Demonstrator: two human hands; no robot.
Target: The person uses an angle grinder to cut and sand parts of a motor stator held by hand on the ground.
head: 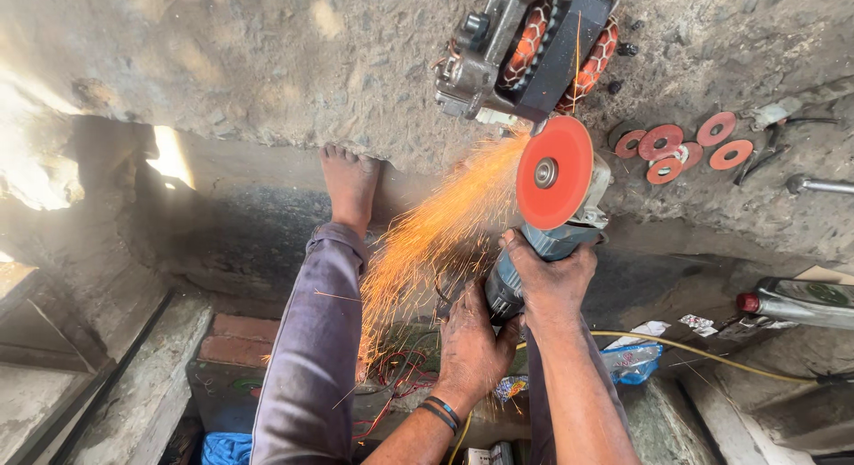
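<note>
Clearly both hands are clamped on 1 angle grinder [534, 252], and everything else is best placed from that tool. The right hand [551, 283] wraps the front of the body just behind the head; the left hand [471, 340] closes round the rear of the body, lower in the frame and nearer the person. So the hands sit one behind the other along the tool, close together, fingers shut on it.

The grinder's long axis runs from the left hand up and away toward the red disc [554, 173], which faces the camera almost flat. The disc's upper edge touches the lower edge of a grey metal motor housing [525, 56] with orange copper windings, lying on the rough concrete floor [267, 65] just beyond the grinder. The work therefore lies straight ahead of the hands, further out along the tool's axis, and the right hand is the nearer of the 2 to it.

From the contact point a fan of orange sparks [427, 243] streams left of the grinder and down toward the person's leg in purple trousers [316, 349] and bare foot [350, 182]. To the right of the grinder lie about 5 spare red discs [680, 145], with some metal tools [814, 185] further right. A yellow cable [703, 351] trails off below the grinder to the right.
</note>
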